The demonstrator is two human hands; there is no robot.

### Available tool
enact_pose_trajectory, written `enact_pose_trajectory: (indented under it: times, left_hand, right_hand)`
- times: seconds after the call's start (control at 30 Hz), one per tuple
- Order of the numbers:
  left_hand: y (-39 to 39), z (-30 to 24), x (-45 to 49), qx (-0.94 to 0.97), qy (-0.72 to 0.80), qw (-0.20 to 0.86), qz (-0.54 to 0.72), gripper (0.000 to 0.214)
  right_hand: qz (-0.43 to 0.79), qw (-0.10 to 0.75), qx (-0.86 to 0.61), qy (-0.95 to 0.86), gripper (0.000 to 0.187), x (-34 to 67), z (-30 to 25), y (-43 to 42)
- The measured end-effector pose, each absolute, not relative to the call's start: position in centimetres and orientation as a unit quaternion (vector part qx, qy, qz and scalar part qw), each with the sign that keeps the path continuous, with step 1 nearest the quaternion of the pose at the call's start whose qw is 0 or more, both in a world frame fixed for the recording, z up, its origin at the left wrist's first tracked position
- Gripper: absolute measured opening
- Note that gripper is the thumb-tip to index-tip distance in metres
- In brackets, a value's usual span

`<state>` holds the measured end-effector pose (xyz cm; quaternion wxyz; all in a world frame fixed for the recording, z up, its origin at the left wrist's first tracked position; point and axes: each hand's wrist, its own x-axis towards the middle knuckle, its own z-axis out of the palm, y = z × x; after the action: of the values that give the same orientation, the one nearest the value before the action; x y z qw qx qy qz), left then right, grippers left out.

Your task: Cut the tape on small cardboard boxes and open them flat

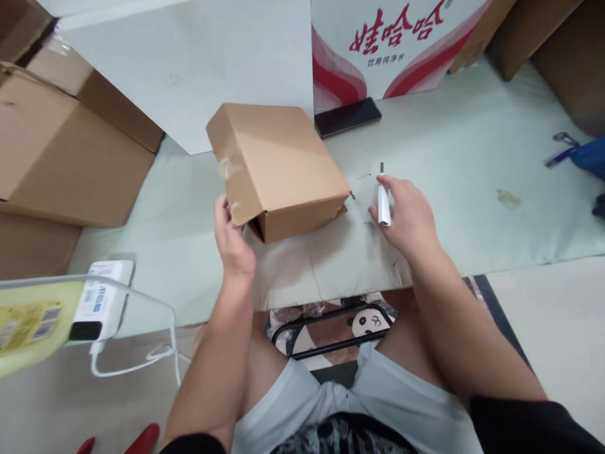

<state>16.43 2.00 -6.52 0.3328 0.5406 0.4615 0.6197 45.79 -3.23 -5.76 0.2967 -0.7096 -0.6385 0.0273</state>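
A brown cardboard box with clear tape on its left side is tilted on the pale green cloth. My left hand grips its near left corner, the fingers partly hidden behind the cardboard. A small gap shows under the flap at that corner. To the right of the box, my right hand is closed around a slim white utility knife, its short grey tip pointing away from me. The knife and the box are apart.
A black phone lies against a white and red carton at the back. Large brown cartons stand on the left. A white power bank with a cable sits near the front left edge; a blue item lies far right.
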Motion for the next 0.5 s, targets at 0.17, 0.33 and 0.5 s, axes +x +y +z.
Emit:
enact_pose_trajectory:
  times: [0.17, 0.33, 0.5]
  left_hand:
    - [3.0, -7.8, 16.4, 0.425, 0.432, 0.372, 0.703, 0.046]
    - [2.7, -6.3, 16.6, 0.373, 0.424, 0.496, 0.660, 0.035]
    - [2.0, -3.9, 15.7, 0.488, 0.371, 0.566, 0.551, 0.057]
  right_hand:
    - [0.123, 0.219, -0.726, -0.640, 0.067, 46.2, -6.8, -3.6]
    - [0.213, 0.305, -0.635, -0.678, 0.031, 45.0, -5.7, -3.3]
    - [0.215, 0.444, -0.501, -0.711, 0.047, 43.8, -5.2, -4.3]
